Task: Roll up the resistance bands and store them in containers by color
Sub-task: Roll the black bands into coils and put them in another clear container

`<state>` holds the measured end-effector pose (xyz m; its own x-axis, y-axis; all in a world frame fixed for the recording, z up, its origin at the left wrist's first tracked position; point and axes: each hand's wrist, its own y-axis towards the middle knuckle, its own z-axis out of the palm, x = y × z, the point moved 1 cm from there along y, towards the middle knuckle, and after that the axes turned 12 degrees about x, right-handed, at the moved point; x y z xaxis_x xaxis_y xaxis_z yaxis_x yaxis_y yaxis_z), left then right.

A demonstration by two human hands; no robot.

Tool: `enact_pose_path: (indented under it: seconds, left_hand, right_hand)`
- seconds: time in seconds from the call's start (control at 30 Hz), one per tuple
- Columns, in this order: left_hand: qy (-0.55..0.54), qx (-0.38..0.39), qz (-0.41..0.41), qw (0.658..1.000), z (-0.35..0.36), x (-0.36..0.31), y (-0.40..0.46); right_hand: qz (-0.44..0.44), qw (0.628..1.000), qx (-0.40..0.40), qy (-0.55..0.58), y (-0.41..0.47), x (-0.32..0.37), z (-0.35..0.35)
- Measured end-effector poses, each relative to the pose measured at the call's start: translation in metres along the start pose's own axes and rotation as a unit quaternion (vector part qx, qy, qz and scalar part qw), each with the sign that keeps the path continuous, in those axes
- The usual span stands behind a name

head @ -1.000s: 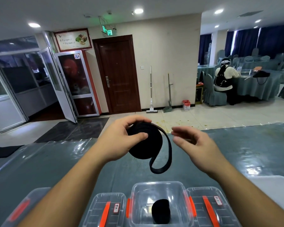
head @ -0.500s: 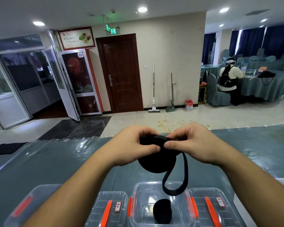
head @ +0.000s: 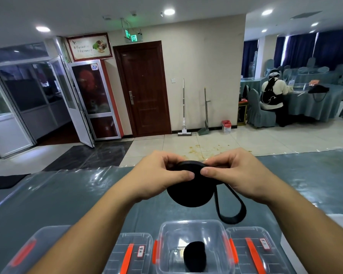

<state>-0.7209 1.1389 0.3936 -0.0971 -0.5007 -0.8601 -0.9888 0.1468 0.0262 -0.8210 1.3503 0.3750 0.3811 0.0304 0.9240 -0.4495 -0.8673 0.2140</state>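
As the right hand returns to join the left hand, both sets of fingers pinch the black band, nearly rolled, its loose loop shortening above the open container.

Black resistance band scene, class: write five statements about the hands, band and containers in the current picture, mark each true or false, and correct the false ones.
1. Both hands, the left hand and the right hand, grip the black band roll. True.
2. The band is fully rolled. False: a loose loop hangs below the roll.
3. The open container already holds a rolled black band. True.
4. The container to the right has no lid. False: a clear lid with orange latches covers it.
5. The roll rests on the table. False: it is held above it.
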Motion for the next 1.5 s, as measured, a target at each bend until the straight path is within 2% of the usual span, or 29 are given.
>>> enact_pose_path:
  seconds: [0.07, 0.2, 0.33, 0.53, 0.67, 0.77, 0.93, 1.0, 1.13, 1.27, 1.4, 1.5]
  left_hand:
    - [0.014, -0.01, 0.002, 1.0, 0.0, -0.001, 0.002]
    - [-0.154, -0.065, 0.032, 0.985, 0.0, -0.003, 0.004]
    - [-0.213, -0.05, 0.03, 0.975, 0.004, 0.002, 0.004]
    - [-0.115, -0.003, -0.004, 0.993, 0.001, 0.005, 0.004]
    - [-0.255, -0.052, 0.022, 0.965, 0.005, 0.003, 0.005]
    - [-0.292, -0.065, 0.017, 0.954, 0.009, 0.005, 0.005]
    - [-0.188, -0.038, -0.008, 0.981, 0.005, 0.003, 0.004]
    - [-0.225, -0.053, 0.007, 0.973, 0.005, 0.002, 0.005]
    - [-0.291, -0.099, 0.032, 0.951, 0.012, 0.001, 0.01]
    - [-0.323, -0.157, 0.027, 0.933, 0.009, 0.002, 0.013]
    - [-0.303, -0.139, -0.004, 0.943, 0.008, 0.007, 0.012]
    - [-0.279, -0.091, -0.03, 0.956, 0.005, 0.01, 0.012]
  right_hand:
    - [-0.004, 1.0, -0.006, 0.009, 0.001, -0.001, 0.002]
    - [-0.031, 0.992, -0.055, 0.113, 0.0, -0.008, 0.005]
    - [0.003, 0.976, -0.052, 0.21, -0.001, -0.014, 0.007]
    - [0.022, 0.987, -0.033, 0.154, 0.002, -0.013, 0.007]
    - [-0.009, 0.976, -0.072, 0.206, 0.002, -0.015, 0.01]
    - [-0.019, 0.967, -0.08, 0.239, 0.001, -0.014, 0.011]
    - [0.011, 0.979, -0.056, 0.195, 0.002, -0.014, 0.011]
    - [-0.021, 0.969, -0.093, 0.227, 0.003, -0.014, 0.015]
    - [-0.113, 0.951, -0.196, 0.209, 0.008, -0.015, 0.023]
    - [-0.119, 0.941, -0.24, 0.206, 0.008, -0.021, 0.027]
    - [-0.093, 0.945, -0.246, 0.192, 0.009, -0.028, 0.026]
    - [-0.08, 0.954, -0.224, 0.183, 0.009, -0.03, 0.025]
